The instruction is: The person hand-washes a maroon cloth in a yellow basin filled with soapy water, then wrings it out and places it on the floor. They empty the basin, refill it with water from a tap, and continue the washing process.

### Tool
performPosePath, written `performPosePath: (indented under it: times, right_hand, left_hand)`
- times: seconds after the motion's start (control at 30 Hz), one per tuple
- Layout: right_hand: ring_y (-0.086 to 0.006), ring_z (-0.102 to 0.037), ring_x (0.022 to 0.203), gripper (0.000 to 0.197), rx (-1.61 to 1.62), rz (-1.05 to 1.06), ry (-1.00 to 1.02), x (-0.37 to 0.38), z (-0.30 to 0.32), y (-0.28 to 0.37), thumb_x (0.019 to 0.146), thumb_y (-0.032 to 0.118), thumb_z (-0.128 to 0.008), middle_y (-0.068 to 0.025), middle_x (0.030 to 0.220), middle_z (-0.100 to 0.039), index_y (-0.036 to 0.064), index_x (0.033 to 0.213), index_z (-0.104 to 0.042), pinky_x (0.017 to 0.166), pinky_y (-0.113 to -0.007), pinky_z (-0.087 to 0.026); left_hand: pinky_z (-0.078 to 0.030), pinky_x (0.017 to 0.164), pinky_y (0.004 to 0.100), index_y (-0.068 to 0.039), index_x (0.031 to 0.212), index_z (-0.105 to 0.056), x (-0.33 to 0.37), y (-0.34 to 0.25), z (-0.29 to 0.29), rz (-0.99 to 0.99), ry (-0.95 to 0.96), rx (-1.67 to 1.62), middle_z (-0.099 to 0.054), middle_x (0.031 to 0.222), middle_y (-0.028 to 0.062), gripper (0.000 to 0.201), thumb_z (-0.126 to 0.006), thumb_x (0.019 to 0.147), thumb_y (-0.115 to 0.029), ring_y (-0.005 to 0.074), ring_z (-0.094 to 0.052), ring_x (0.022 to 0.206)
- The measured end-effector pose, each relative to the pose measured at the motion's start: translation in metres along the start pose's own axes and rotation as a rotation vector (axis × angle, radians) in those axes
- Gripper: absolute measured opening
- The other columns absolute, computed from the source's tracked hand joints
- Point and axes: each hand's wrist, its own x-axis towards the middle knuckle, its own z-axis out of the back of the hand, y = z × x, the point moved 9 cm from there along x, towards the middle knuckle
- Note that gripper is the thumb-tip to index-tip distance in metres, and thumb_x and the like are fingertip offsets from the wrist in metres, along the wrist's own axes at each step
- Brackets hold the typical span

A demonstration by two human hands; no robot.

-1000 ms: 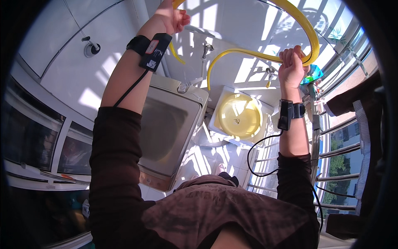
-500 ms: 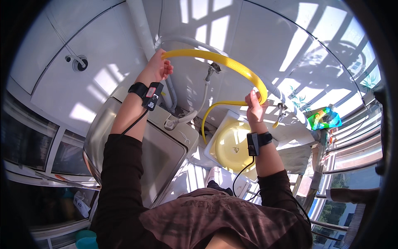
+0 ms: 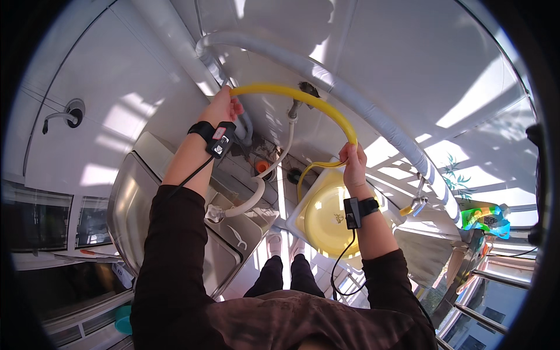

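Note:
Between my two raised hands a yellow hose (image 3: 303, 96) bows upward in an arch. My left hand (image 3: 222, 105) is closed round one end of it, with the last bit hidden in the fingers. Further along, my right hand (image 3: 354, 163) pinches the hose where it bends sharply back. From there a flatter stretch runs left and curves down beside the yellow basin (image 3: 332, 219), its far end out of sight. Behind the arch a wall tap (image 3: 294, 108) carries a white hose (image 3: 252, 201) that drops to the washing machine (image 3: 224, 224).
A wrapped grey pipe (image 3: 373, 108) crosses the wall. Another tap (image 3: 418, 201) with a yellow stub sits at right, near a green-blue packet (image 3: 487, 220). An orange drain fitting (image 3: 262, 167) shows in the floor corner. Windows (image 3: 490, 303) stand at lower right.
My view has tilted down, bringing my feet and the floor corner into sight. The hose arch is slightly narrower, and my right hand sits lower against the room. Both hands keep their hold.

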Motion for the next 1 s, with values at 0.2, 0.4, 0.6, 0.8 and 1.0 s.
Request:
performPosePath:
  times: [0.2, 0.4, 0.6, 0.8, 1.0]
  right_hand:
    - [-0.0089, -0.038, 0.061, 0.028, 0.242, -0.079, -0.128, 0.030, 0.002, -0.025, 0.092, 0.031, -0.056, 0.0010, 0.065, -0.046, 0.0029, 0.092, -0.061, 0.060, -0.023, -0.030]
    - [-0.0081, -0.040, 0.057, 0.023, 0.268, -0.112, -0.174, 0.056, -0.003, -0.048, 0.088, 0.025, -0.064, 0.0014, 0.060, -0.048, 0.0025, 0.084, -0.066, 0.058, -0.021, -0.029]
    - [-0.0074, -0.041, 0.056, 0.022, 0.156, -0.163, -0.185, 0.070, -0.013, -0.081, 0.087, 0.024, -0.066, 0.0009, 0.062, -0.052, 0.0027, 0.082, -0.066, 0.057, -0.020, -0.031]
    - [-0.0116, -0.051, 0.080, 0.022, 0.116, -0.172, -0.177, 0.071, -0.024, -0.117, 0.090, 0.026, -0.062, -0.0026, 0.076, -0.058, 0.0039, 0.088, -0.065, 0.081, -0.026, -0.036]
    - [-0.0153, -0.055, 0.091, 0.037, -0.305, -0.197, -0.223, 0.065, -0.012, -0.128, 0.093, 0.034, -0.058, -0.0063, 0.097, -0.063, 0.0031, 0.114, -0.060, 0.089, -0.032, -0.040]
  left_hand:
    - [-0.041, 0.055, 0.0281, -0.006, 0.089, -0.049, 0.023, -0.001, -0.031, -0.121, 0.168, 0.194, -0.058, 0.079, 0.0089, 0.038, -0.050, 0.092, -0.044, 0.0200, -0.060, 0.069]
    - [-0.042, 0.067, 0.0255, -0.007, 0.104, -0.051, -0.064, -0.034, -0.029, -0.348, 0.279, 0.411, -0.060, 0.090, 0.0051, 0.035, -0.056, 0.091, -0.040, 0.0139, -0.059, 0.077]
    - [-0.041, 0.068, 0.0247, -0.003, 0.117, -0.050, -0.201, -0.050, 0.064, -0.599, 0.216, 0.249, -0.059, 0.090, 0.0041, 0.033, -0.048, 0.096, -0.028, 0.0115, -0.056, 0.075]
    - [-0.044, 0.064, 0.0267, -0.001, 0.113, -0.051, -0.301, 0.011, 0.157, -0.717, 0.026, 0.004, -0.057, 0.084, 0.0075, 0.023, -0.044, 0.096, -0.016, 0.0135, -0.052, 0.068]
    - [-0.045, 0.059, 0.0277, -0.003, 0.111, -0.050, -0.338, 0.087, 0.180, -0.698, 0.006, -0.160, -0.057, 0.082, 0.0087, 0.020, -0.045, 0.095, -0.014, 0.0151, -0.052, 0.067]
